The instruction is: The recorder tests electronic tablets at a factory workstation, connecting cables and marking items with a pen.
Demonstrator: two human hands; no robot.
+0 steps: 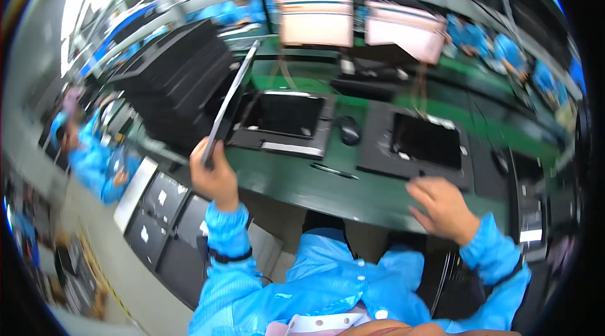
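My left hand (214,173) grips the lower end of a thin flat panel (232,100), tilted up and seen nearly edge-on, with a pale edge and a dark side. To the right of the panel, a dark-screened device (285,113) rests in a black foam tray (328,123) on the green table. A second such device (428,141) sits in another black foam tray (378,141) farther right. Just in front of that tray, over the table's front edge, my right hand (443,207) is empty, its fingers bent and apart from the thumb.
A tall stack of black trays (170,71) stands at the left. Between the foam trays are a black mouse (348,130) and a pen (334,171). Two lit monitors (316,23) are at the back. Low at the left lies a compartmented black tray (151,232). A co-worker (91,153) is beyond it.
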